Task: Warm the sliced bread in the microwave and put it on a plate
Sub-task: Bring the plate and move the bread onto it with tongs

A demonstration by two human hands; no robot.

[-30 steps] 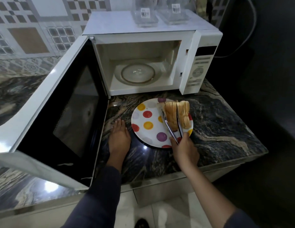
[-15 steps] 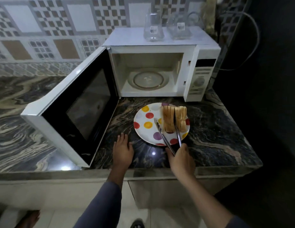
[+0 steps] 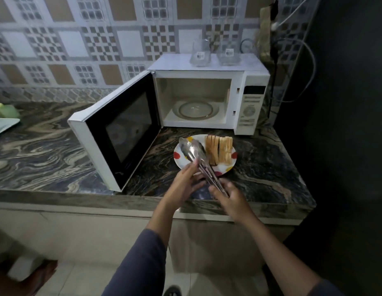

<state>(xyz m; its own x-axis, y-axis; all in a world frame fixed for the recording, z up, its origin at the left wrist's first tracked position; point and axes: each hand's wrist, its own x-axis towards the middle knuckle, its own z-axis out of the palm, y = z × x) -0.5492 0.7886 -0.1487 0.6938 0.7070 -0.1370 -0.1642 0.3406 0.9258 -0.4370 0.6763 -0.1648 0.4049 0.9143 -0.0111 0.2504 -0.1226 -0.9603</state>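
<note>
Several slices of bread (image 3: 219, 152) stand on edge on a white plate with coloured dots (image 3: 231, 166), in front of the microwave (image 3: 209, 95). The microwave door (image 3: 119, 131) hangs wide open to the left, and its glass turntable (image 3: 196, 109) is bare. My right hand (image 3: 230, 198) grips the handle end of metal tongs (image 3: 195, 155), whose tips hover over the left of the plate, apart from the bread and holding nothing. My left hand (image 3: 183, 184) touches the middle of the tongs with its fingertips.
Two clear glass containers (image 3: 215, 54) stand on top of the microwave. A cable (image 3: 301, 60) loops down the dark wall at the right. A green object and a pale tray (image 3: 4, 119) lie at the far left of the marble counter (image 3: 47, 150). A person's foot shows at the bottom left.
The view has pulled back from the counter. The tongs have left the bread and swung to the left of the plate. My left hand has risen from the counter to the tongs.
</note>
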